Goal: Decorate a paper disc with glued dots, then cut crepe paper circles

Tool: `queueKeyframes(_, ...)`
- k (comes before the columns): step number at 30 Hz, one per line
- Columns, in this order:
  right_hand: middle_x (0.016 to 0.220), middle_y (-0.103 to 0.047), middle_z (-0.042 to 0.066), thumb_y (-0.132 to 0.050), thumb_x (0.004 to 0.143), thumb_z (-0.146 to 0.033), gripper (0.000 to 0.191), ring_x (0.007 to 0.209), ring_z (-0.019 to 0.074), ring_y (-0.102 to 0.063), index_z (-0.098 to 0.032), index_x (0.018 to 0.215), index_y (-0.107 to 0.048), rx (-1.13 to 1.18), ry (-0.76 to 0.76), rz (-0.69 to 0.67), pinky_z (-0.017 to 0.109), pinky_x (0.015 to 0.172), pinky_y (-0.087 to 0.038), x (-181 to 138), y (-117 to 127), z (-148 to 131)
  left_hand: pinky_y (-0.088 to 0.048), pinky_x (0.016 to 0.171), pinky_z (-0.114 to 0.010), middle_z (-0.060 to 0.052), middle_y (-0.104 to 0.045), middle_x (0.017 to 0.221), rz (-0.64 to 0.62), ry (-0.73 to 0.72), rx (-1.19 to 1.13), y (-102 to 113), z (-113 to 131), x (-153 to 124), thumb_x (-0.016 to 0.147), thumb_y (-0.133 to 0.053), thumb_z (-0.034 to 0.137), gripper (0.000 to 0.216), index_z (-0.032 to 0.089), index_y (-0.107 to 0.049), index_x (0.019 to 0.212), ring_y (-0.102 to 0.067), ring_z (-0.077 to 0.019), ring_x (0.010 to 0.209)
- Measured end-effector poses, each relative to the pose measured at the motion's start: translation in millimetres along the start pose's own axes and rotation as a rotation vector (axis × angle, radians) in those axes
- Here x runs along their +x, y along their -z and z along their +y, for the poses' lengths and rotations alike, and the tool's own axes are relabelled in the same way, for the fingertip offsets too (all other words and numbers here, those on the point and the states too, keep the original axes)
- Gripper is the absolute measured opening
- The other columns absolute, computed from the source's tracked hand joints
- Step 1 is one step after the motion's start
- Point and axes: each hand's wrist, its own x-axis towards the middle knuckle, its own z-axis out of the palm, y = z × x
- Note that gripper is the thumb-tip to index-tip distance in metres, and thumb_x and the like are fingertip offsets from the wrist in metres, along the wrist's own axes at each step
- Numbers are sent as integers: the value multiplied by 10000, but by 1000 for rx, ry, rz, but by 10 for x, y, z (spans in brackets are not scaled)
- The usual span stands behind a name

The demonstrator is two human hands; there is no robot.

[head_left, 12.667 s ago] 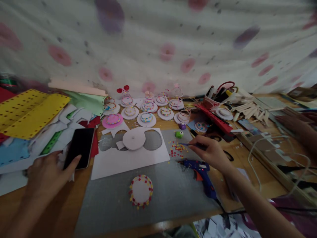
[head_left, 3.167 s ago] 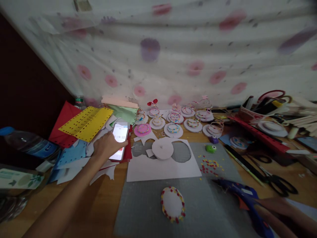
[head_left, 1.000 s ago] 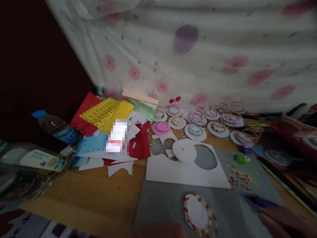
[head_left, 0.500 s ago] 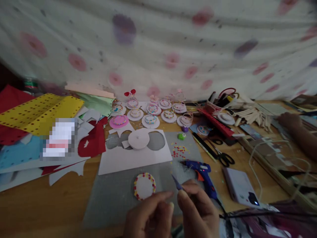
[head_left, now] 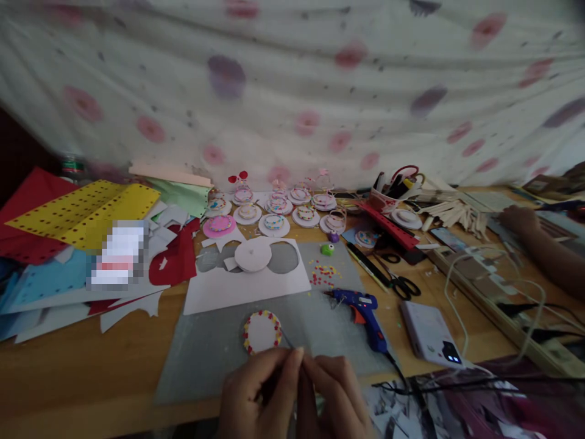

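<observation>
The left hand (head_left: 260, 390) and right hand (head_left: 338, 387) meet low in the middle, over the near edge of the grey cutting mat (head_left: 315, 323). The right hand's fingers are pinched narrow on a slim dark pointed object (head_left: 287, 340); the left hand's fingertips are drawn together against them, and whether they grip it too I cannot tell. Its point reaches just beside a white disc with a red and yellow beaded rim (head_left: 262, 332), which lies on the mat just beyond the left hand.

The mat's near edge runs close to the wooden table's (head_left: 114, 378) own. Open mat stretches right from the disc to a blue glue gun with an orange trigger (head_left: 365, 305); bare wood spreads at the near left.

Further off, one white sheet with round cut-outs (head_left: 247, 296) overlaps the mat, one plain white disc (head_left: 253, 255) on it. One green ball with an eye (head_left: 327, 249) and one purple ball (head_left: 333, 236) sit near scattered red and yellow bits (head_left: 324, 274). I count ten decorated discs in the far group, one of them pink (head_left: 219, 226). One pair of black-handled scissors (head_left: 404, 285) lies right.

The bright phone screen (head_left: 117, 253) at left is pixelated and unreadable.
</observation>
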Motion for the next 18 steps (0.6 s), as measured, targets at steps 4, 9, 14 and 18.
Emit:
queueKeyframes(4,735,-648,38,-634,829,-64,287,595,156,-586,-262,1021,-715,-22,64,-19,264,529,-476,-92,-43,9,-478,525,-190,-17,-644,590,-48,17,36,96,-101,36,812,-628,510,377,194,-692,616,-576,-156,565)
queueKeyframes(9,764,-649,37,-582,865,-96,280,624,155,-608,-252,1070,-692,-11,40,-66,250,547,-486,-229,-166,-58,-493,529,-189,-3,-597,554,-13,35,-31,198,-207,86,808,-624,514,387,198,-647,586,-590,-163,582)
queueKeyframes(14,861,-643,73,-434,963,-307,295,732,193,-628,-235,1158,-644,-23,48,-247,287,602,-520,-205,-15,124,-535,573,-203,-22,-671,613,38,35,-38,367,-224,173,760,-652,563,398,190,-699,631,-645,-191,635)
queueKeyframes(18,981,-637,96,-533,906,-212,213,825,211,-616,-216,1088,-642,-271,42,-246,302,652,-509,140,402,562,-553,585,-212,-35,-711,636,109,73,-39,572,-288,247,698,-686,613,433,185,-752,688,-664,-207,649)
